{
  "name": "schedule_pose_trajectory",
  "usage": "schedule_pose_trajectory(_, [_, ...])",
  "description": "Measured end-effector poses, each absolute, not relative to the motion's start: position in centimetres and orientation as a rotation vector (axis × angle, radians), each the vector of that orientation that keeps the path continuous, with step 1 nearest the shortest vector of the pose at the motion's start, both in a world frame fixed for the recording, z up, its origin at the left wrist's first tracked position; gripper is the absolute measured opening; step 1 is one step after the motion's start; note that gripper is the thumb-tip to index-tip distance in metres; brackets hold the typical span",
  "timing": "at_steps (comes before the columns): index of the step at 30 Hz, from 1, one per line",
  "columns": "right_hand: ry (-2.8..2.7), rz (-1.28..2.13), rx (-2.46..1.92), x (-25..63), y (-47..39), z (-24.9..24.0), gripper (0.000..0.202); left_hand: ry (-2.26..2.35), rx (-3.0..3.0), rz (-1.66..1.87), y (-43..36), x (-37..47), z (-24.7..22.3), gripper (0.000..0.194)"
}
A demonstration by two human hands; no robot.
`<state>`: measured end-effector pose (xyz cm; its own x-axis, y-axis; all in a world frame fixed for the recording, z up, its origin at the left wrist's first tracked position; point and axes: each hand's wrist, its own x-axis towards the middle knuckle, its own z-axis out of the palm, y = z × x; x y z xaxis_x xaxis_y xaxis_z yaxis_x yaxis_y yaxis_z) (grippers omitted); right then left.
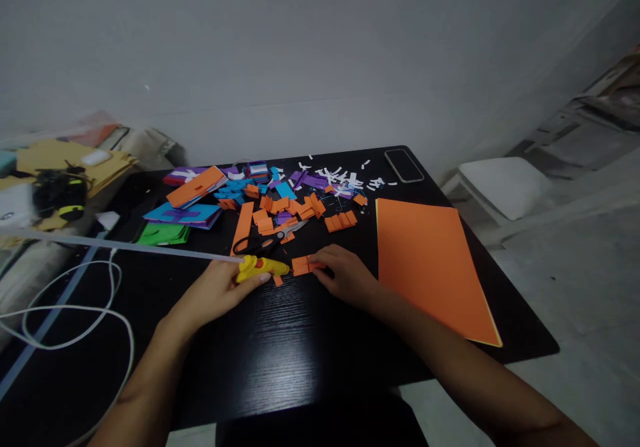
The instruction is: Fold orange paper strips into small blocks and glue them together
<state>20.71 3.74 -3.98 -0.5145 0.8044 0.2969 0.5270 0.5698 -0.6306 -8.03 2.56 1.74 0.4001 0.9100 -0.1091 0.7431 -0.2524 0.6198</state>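
Observation:
My left hand (pixel 223 287) is wrapped round a yellow hot glue gun (pixel 261 268), with a long translucent glue stick (pixel 125 245) jutting out of its back to the left. The gun's nozzle points right, close to a small folded orange paper piece (pixel 301 266). That piece is pinched at its right end by the fingers of my right hand (pixel 343 272). Just under the nozzle lies a small orange paper strip (pixel 278 280). Behind the gun rest black-handled scissors (pixel 273 237), blades towards the right.
Several folded orange pieces (pixel 341 221), purple and white scraps (pixel 340 180) and stacked coloured papers (pixel 185 214) cover the table's back. Large orange sheets (pixel 420 260) lie right, a phone (pixel 404 166) at the back right corner. A white cable (pixel 127 327) loops on the left.

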Motion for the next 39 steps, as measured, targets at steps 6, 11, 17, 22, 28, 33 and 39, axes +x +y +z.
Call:
schedule_pose_trajectory(6, [-2.239, 0.625, -1.078, 20.7, 3.7, -4.0, 0.021, 1.469, 1.966, 0.409, 2.7, -8.7, 1.6, 0.036])
schedule_pose_trajectory(11, [-2.246, 0.618, -1.085, 20.7, 3.8, -3.9, 0.022, 1.508, 2.016, 0.496, 3.0, -7.5, 1.0, 0.038])
schedule_pose_trajectory(17, [-2.261, 0.636, -1.092, 20.7, 3.7, -3.8, 0.022, 1.481, 2.122, 0.488, 3.2, -5.6, 1.3, 0.039])
schedule_pose_trajectory(22, [-2.263, 0.650, -1.088, 20.6, 3.7, -3.8, 0.025, 1.502, 2.167, 0.418, 3.3, -5.2, 1.4, 0.046])
schedule_pose_trajectory(28, [-2.227, 0.668, -1.159, 20.5, 3.6, -3.7, 0.029, 1.476, 2.169, 0.384, 3.4, -5.2, 1.3, 0.045])
schedule_pose_trajectory(33, [-2.193, 0.700, -1.183, 20.6, 3.6, -3.8, 0.037, 1.471, 2.181, 0.368, 3.4, -5.2, 1.5, 0.046])
schedule_pose_trajectory(39, [-2.195, 0.693, -1.167, 20.6, 3.5, -3.5, 0.034, 1.487, 2.124, 0.425, 3.2, -5.9, 1.8, 0.041])
